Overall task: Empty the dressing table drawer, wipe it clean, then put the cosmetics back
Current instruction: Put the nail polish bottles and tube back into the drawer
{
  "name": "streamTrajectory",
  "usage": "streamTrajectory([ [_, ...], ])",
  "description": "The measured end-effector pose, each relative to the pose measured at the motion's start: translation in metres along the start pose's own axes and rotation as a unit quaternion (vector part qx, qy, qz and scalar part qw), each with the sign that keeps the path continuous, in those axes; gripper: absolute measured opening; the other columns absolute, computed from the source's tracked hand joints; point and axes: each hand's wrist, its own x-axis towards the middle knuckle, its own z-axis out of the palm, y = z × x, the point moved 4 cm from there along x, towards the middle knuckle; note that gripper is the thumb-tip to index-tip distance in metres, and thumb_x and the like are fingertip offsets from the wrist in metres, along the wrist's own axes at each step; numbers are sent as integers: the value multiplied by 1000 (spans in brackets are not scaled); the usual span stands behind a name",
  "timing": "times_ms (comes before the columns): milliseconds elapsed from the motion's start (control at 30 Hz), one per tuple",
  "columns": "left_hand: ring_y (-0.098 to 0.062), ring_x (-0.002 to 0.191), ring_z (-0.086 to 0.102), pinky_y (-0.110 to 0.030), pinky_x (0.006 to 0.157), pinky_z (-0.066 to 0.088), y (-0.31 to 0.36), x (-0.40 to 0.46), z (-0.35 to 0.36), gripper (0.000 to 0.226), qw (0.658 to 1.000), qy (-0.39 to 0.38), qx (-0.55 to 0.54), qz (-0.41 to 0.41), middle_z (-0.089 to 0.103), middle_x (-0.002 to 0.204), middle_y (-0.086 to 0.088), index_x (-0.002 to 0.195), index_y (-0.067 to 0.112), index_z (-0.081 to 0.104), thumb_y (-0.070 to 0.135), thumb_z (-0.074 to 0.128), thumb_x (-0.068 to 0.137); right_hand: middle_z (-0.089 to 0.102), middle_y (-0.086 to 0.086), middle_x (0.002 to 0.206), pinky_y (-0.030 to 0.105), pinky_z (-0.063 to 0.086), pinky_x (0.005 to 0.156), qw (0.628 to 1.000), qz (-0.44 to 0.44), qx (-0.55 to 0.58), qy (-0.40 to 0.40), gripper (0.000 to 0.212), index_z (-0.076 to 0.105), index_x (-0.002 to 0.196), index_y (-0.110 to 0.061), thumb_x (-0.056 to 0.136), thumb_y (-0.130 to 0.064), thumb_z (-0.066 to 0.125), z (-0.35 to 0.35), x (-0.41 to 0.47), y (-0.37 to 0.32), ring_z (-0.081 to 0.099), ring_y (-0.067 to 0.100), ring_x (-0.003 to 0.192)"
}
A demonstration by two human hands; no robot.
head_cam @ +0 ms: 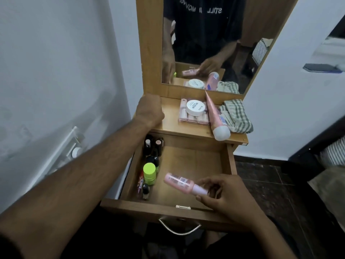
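— Pink bottle (179, 182)? Pinched at the cap by right hand (222, 195), over the drawer (186, 207)
— Light, slick (probably) — better gripped mid-body. Left hand (149, 109) fisted on the tabletop, contents unclear

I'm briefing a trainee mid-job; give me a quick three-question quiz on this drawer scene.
1. True or false: the right hand pinches a pink bottle over the drawer.
2. Where does the checked cloth lie? A) in the drawer B) on the tabletop C) on the floor
3. What sits on the flat pink case?

Key:
1. True
2. B
3. A white round jar
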Motion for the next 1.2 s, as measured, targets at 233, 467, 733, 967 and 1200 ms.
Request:
streamTrajectory([
  [233, -23, 90, 66, -23, 76, 45, -4, -18, -18, 26, 995, 18, -100, -24, 73, 91, -3, 94, 14, 77, 2, 63, 75, 71, -15, 75, 7, 43, 58, 986, 84, -57, 133, 27, 75, 103, -32, 79, -43, 79, -2, 12, 14, 63, -3, 66],
  [467, -2, 64, 61, -7, 58, 45, 66, -133, -11, 13, 943, -6, -332, -9, 68, 70, 8, 87, 25, 78, 15, 73, 80, 72, -3, 95, 7, 28, 56, 961, 104, -167, 196, 24, 63, 113, -25, 92, -35, 67, -4, 31, 19, 51, 5, 68],
  [733, -13, 62, 69, -33, 61, 61, 79, -142, 86, 12, 932, -156, -311, -104, 71, 71, 9, 77, 29, 76, 18, 71, 74, 68, 3, 104, 25, 41, 62, 951, 174, -197, 162, 47, 41, 145, -15, 100, -20, 54, 12, 47, 33, 69, 21, 90],
  [967, -16, 82, 71, -33, 72, 63, 106, -134, 114, 9, 883, -191, -384, -189, 75, 92, 3, 89, 24, 76, 20, 76, 81, 58, -3, 90, 22, 38, 57, 956, 191, -155, 157, 39, 36, 147, -19, 108, -25, 38, 12, 45, 35, 52, 12, 72],
  [1200, -13, 92, 57, -17, 77, 40, 112, -141, 128, 19, 880, -204, -367, -222, 62, 95, 5, 106, 17, 67, 18, 70, 87, 68, 4, 101, 26, 40, 64, 954, 186, -145, 184, 38, 39, 145, -20, 111, -29, 26, 11, 37, 35, 67, 20, 90],
])
